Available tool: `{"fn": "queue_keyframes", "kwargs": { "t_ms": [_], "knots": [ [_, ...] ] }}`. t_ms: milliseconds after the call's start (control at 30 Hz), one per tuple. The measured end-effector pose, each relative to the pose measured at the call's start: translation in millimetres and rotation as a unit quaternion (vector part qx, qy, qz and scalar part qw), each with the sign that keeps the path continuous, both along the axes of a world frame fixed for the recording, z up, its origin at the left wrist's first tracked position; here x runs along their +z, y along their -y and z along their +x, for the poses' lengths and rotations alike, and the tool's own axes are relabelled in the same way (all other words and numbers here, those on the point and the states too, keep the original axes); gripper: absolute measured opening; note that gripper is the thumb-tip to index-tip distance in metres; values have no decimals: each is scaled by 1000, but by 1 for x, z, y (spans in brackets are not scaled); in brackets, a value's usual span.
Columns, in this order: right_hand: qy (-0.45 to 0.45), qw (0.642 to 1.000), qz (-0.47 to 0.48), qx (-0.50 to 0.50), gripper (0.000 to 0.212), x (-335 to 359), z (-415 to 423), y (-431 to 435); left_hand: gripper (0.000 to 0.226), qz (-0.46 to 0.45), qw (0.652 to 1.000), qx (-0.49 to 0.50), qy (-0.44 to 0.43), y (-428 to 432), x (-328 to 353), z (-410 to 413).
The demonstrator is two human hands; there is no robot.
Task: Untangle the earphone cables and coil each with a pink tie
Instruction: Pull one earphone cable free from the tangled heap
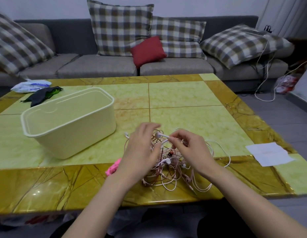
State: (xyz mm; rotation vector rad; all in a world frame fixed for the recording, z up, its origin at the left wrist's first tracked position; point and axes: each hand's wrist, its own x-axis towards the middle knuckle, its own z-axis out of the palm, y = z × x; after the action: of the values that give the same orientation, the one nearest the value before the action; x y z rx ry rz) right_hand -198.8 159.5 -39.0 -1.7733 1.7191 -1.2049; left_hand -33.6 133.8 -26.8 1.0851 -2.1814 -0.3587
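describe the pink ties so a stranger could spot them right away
On the marble-look table, find the tangle of earphone cables near the front edge. Just left of it, partly hidden behind the left hand, lie the pink ties, the only bright pink thing on the table.

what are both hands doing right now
Left hand: over the earphone tangle, fingers blurred; cannot tell if it grips anything.
Right hand: pinching a white earbud above the tangle.

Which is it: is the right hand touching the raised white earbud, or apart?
Touching. The head view shows the right hand pinching the stem of the white earbud between thumb and forefinger, above the cable tangle.
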Motion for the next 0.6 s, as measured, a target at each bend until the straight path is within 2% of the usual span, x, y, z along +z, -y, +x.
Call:
{"fn": "queue_keyframes", "kwargs": {
  "t_ms": [67, 133, 167, 233, 400, 500, 600],
  "knots": [
    [-37, 999, 4, 31, 14, 13, -2, -1, 46, 28, 995, -38, 85, -8, 5, -15],
    [-60, 995, 23, 75, 15, 28, -6, -2, 32, 69, 988, -23, 137, -8, 13, -23],
    [-67, 993, 37, 92, 12, 34, -9, -3, 24, 70, 985, -12, 159, -8, 17, -23],
    [-70, 989, 69, 112, 11, 51, -21, -4, 29, 33, 980, 10, 196, -2, 26, -20],
    [-115, 981, 119, 97, 20, 81, -59, -4, 33, 55, 987, 74, 133, 16, 40, 8],
    [-152, 980, 116, 61, 22, 98, -74, -7, 32, 84, 978, 101, 165, 22, 48, 21],
    [-181, 978, 100, 32, 22, 113, -78, -6, 28, 126, 971, 78, 187, 23, 50, 25]
  ]
}}
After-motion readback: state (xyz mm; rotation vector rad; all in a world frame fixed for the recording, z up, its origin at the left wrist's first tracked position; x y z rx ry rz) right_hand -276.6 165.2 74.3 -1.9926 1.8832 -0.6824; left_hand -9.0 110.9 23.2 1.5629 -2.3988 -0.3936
